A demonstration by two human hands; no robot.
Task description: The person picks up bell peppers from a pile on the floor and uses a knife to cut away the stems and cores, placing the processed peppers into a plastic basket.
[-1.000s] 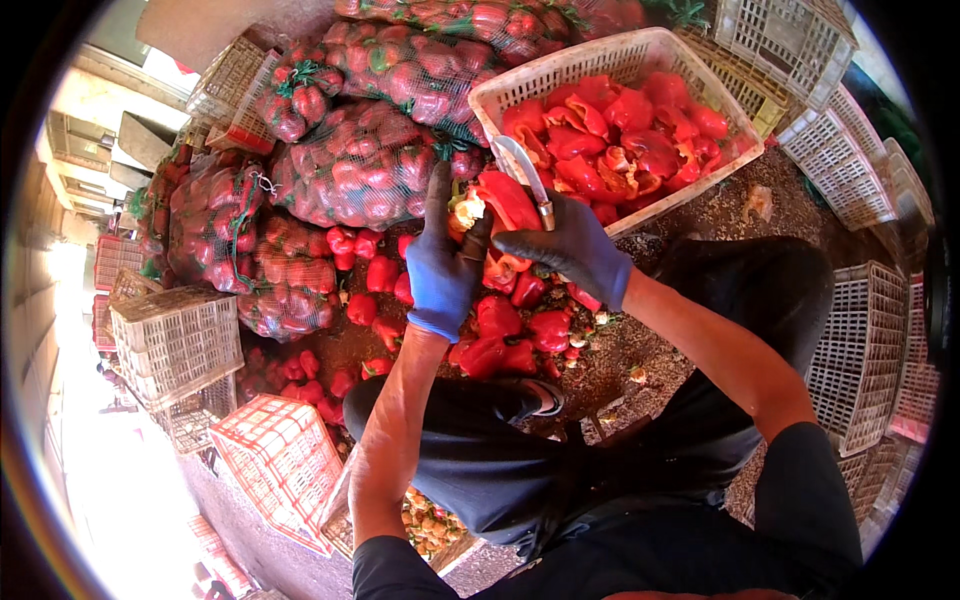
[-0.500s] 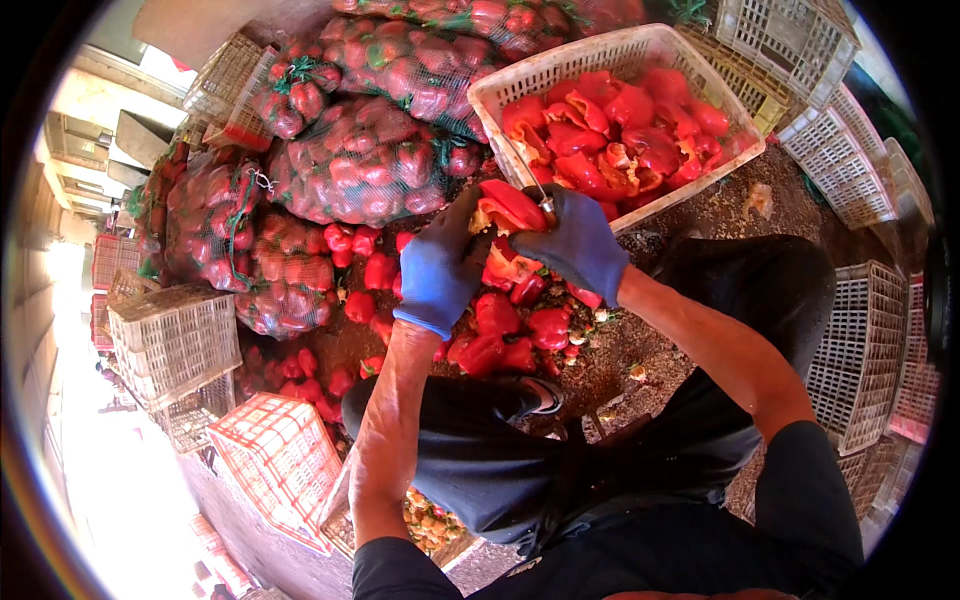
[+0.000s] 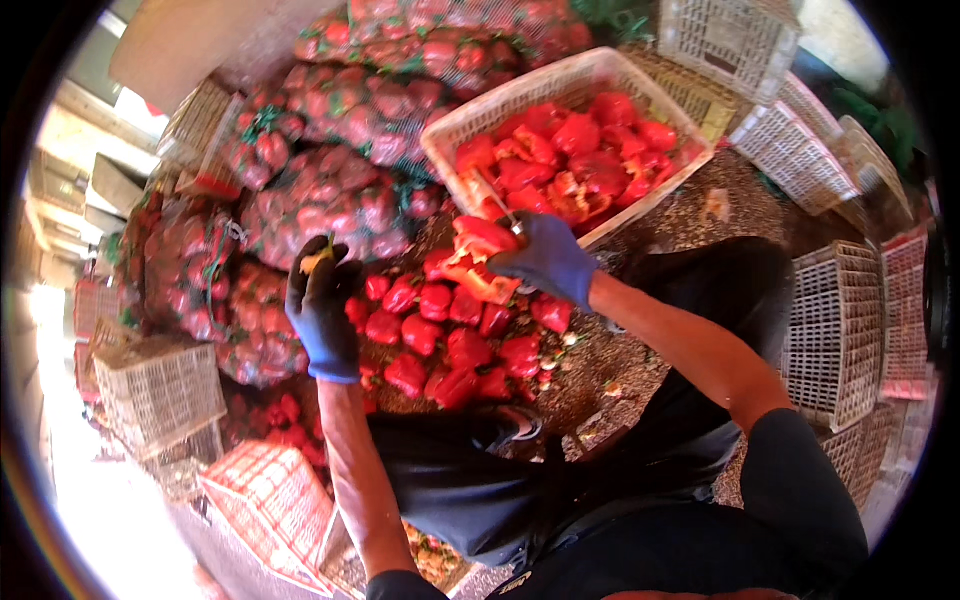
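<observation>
My left hand point(image 3: 325, 300), in a blue and dark glove, is raised to the left with its fingers closed on a small yellow-green pepper core point(image 3: 318, 260). In front of the crate, my right hand point(image 3: 552, 258), gloved alike, grips a cut-open red bell pepper point(image 3: 482, 240) with pale flesh showing. A thin knife point(image 3: 497, 200) also sticks up from that hand; its handle is hidden in the glove. Whole red bell peppers point(image 3: 467, 348) lie on the ground between and below my hands. Just beyond my right hand stands a pale plastic crate point(image 3: 445, 150) with cut red peppers point(image 3: 580, 150) in it.
Mesh sacks point(image 3: 330, 205) full of red peppers are piled at the far left. Empty crates point(image 3: 832, 330) stand along the right, and others point(image 3: 160, 390) at the left. Pepper scraps and seeds litter the ground point(image 3: 640, 360). A container of trimmings point(image 3: 432, 555) sits by my left leg.
My left hand has pulled away from the pepper, leftward, with the core in its fingers. My right hand still holds the pepper and knife. The whole view has shifted slightly.
</observation>
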